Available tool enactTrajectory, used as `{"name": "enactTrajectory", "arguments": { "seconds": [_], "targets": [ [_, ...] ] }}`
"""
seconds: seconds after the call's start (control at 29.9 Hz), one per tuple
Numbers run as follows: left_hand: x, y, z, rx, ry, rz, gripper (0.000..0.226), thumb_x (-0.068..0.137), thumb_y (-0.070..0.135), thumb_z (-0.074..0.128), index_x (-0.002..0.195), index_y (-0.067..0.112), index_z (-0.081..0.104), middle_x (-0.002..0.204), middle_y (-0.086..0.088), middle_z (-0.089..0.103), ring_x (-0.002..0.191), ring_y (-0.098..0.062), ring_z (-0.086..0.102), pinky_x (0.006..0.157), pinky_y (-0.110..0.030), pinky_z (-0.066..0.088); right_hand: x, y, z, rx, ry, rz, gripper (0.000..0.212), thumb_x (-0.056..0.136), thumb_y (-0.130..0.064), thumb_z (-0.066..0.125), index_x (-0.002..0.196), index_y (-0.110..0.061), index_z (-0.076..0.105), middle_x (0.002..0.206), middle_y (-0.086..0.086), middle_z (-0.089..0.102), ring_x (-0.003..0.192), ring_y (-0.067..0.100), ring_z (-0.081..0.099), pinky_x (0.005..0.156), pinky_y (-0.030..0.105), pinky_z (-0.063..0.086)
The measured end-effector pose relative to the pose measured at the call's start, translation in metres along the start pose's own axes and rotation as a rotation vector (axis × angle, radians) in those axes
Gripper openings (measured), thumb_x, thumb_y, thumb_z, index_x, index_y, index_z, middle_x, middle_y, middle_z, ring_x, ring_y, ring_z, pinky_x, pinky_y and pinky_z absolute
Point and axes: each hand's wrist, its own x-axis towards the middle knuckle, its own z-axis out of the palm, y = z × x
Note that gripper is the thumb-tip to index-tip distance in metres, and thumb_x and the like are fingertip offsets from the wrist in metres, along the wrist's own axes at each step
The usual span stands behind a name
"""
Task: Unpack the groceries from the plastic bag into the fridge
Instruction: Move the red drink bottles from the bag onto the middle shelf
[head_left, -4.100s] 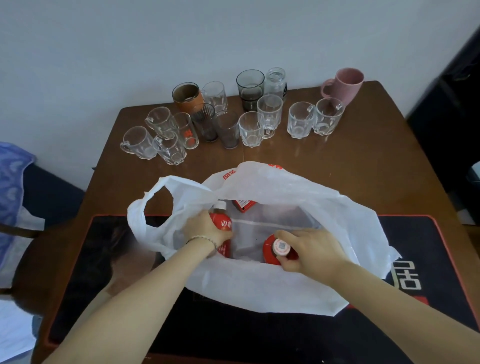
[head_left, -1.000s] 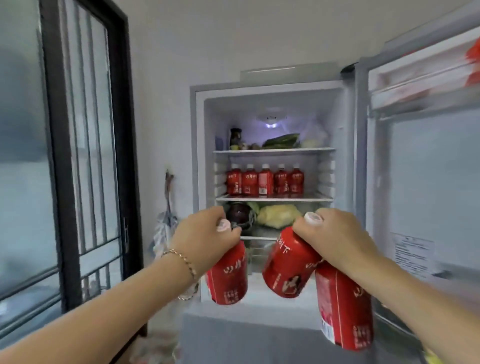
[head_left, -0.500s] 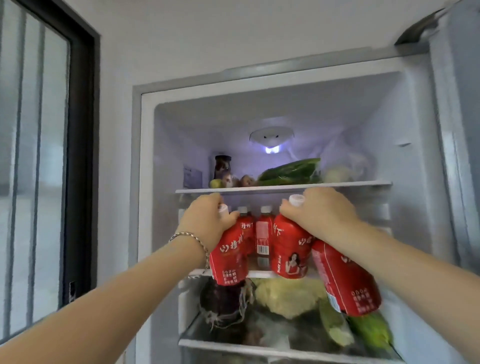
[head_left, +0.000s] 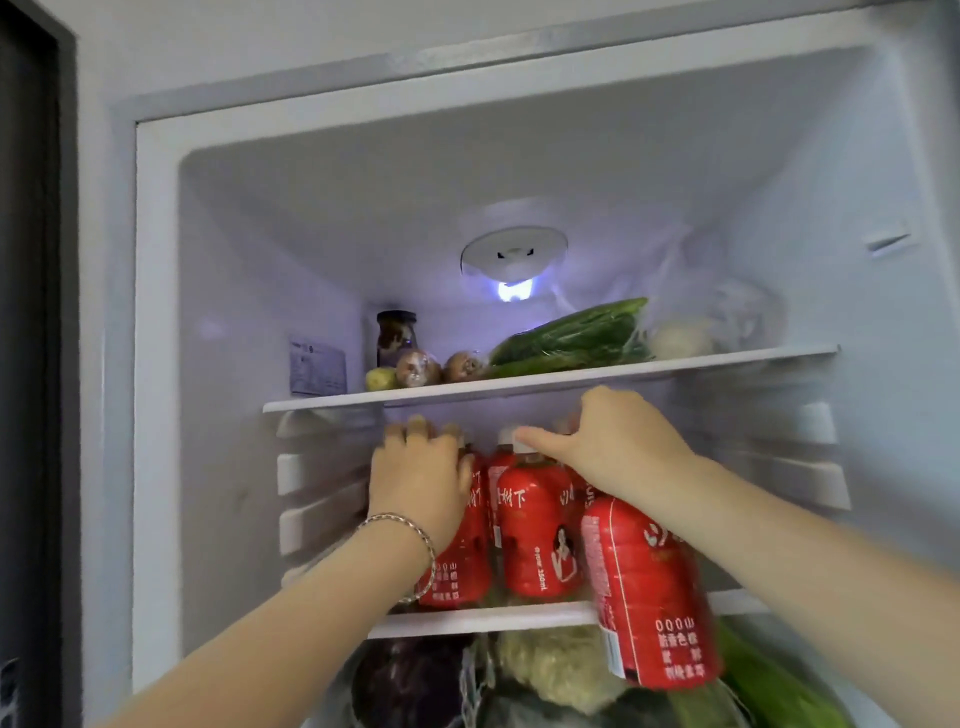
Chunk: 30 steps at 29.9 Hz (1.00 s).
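Bottles (head_left: 535, 540) of red drink are being placed on the middle shelf (head_left: 467, 621) of the fridge (head_left: 156, 364), where another bottle (head_left: 497, 467) is seen standing behind. The left hand (head_left: 421, 483) is curled over the top of the left bottle (head_left: 460, 571), upright at the shelf front (whether it is set down cannot be told). Two are gripped by the necks in the right hand (head_left: 618, 447): the middle bottle, upright over the shelf, and the tilted bottle (head_left: 649, 597), whose base hangs before and below the shelf edge. Next, it is judged, the tilted one must be lifted over that edge and righted. Little height is offered beneath the upper shelf (head_left: 545, 376); bare shelf is seen to the right.
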Motion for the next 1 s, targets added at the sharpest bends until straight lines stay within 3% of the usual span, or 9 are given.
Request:
{"name": "enactTrajectory", "arguments": {
  "seconds": [0.07,0.13,0.27,0.37,0.53,0.63,0.7,0.8,1.0],
  "targets": [
    [-0.011,0.011,0.004,-0.047,0.177,0.116,0.039,0.093,0.043,0.035,0.117,0.021,0.056,0.131,-0.006,0.048,0.117,-0.028,0.046,0.097,-0.034,0.029,-0.011,0.010,-0.012,0.048,0.149,-0.019,0.041,0.080,-0.051,0.062,0.079,-0.010,0.062,0.075,0.002,0.063,0.077,0.022,0.060,0.065,0.033,0.048],
    [-0.019,0.025,0.010,-0.132,0.272,0.230,0.046,0.087,0.050,0.035,0.105,0.017,0.062,0.108,-0.004,0.063,0.099,-0.027,0.060,0.094,-0.034,0.028,-0.020,0.017,-0.026,0.104,0.367,-0.067,0.022,0.083,-0.033,0.063,0.074,-0.012,0.061,0.063,-0.004,0.055,0.071,0.022,0.053,0.061,0.028,0.038],
    [-0.030,0.044,0.027,-0.032,0.095,0.156,0.082,0.080,0.073,0.028,0.131,0.012,0.045,0.111,-0.001,0.063,0.107,-0.021,0.057,0.111,-0.037,0.024,-0.013,0.027,-0.036,0.153,0.707,-0.179,0.014,0.082,-0.018,0.064,0.072,-0.013,0.055,0.056,-0.003,0.043,0.064,0.022,0.045,0.060,0.027,0.032],
    [-0.033,0.049,0.037,-0.004,0.113,0.138,0.084,0.071,0.070,0.032,0.110,0.002,0.064,0.086,-0.007,0.069,0.080,-0.024,0.065,0.098,-0.039,0.030,-0.004,0.036,-0.017,0.197,0.743,-0.147,0.021,0.083,-0.021,0.058,0.065,-0.014,0.048,0.061,-0.002,0.044,0.062,0.021,0.044,0.059,0.026,0.027],
    [-0.032,0.048,0.048,-0.046,0.205,0.149,0.079,0.070,0.068,0.036,0.102,0.002,0.067,0.085,-0.007,0.070,0.078,-0.025,0.066,0.094,-0.036,0.030,-0.007,0.041,0.008,0.053,0.766,-0.179,0.022,0.077,-0.018,0.062,0.060,-0.012,0.049,0.073,-0.001,0.041,0.055,0.022,0.039,0.055,0.025,0.027],
    [-0.031,0.048,0.047,-0.059,0.233,0.144,0.078,0.070,0.067,0.037,0.102,0.003,0.066,0.086,-0.006,0.070,0.079,-0.025,0.066,0.094,-0.036,0.030,-0.028,0.049,0.022,-0.210,0.571,-0.097,0.029,0.083,-0.036,0.060,0.101,-0.013,0.061,0.093,0.007,0.052,0.080,0.029,0.056,0.059,0.034,0.042],
    [-0.030,0.046,0.050,-0.066,0.255,0.145,0.077,0.070,0.067,0.037,0.102,0.003,0.066,0.086,-0.006,0.070,0.079,-0.025,0.066,0.094,-0.036,0.029,-0.043,0.055,0.035,-0.211,0.320,0.051,0.062,0.084,-0.052,0.052,0.136,-0.022,0.034,0.117,0.006,0.044,0.103,0.026,0.052,0.077,0.039,0.049],
    [-0.029,0.046,0.050,-0.069,0.257,0.150,0.078,0.071,0.068,0.037,0.103,0.004,0.066,0.087,-0.006,0.070,0.080,-0.024,0.067,0.095,-0.035,0.029,-0.039,0.066,0.049,-0.093,0.119,0.181,0.086,0.080,-0.063,0.052,0.144,-0.026,0.009,0.128,0.007,0.040,0.111,0.026,0.053,0.087,0.039,0.051],
    [-0.027,0.043,0.055,-0.096,0.317,0.160,0.078,0.070,0.070,0.036,0.102,0.007,0.067,0.086,-0.003,0.070,0.080,-0.021,0.068,0.095,-0.033,0.029,0.029,0.084,0.070,0.101,-0.302,0.285,0.086,0.082,-0.053,0.060,0.143,-0.016,0.013,0.129,0.013,0.055,0.110,0.029,0.059,0.097,0.043,0.047]
  ]
}}
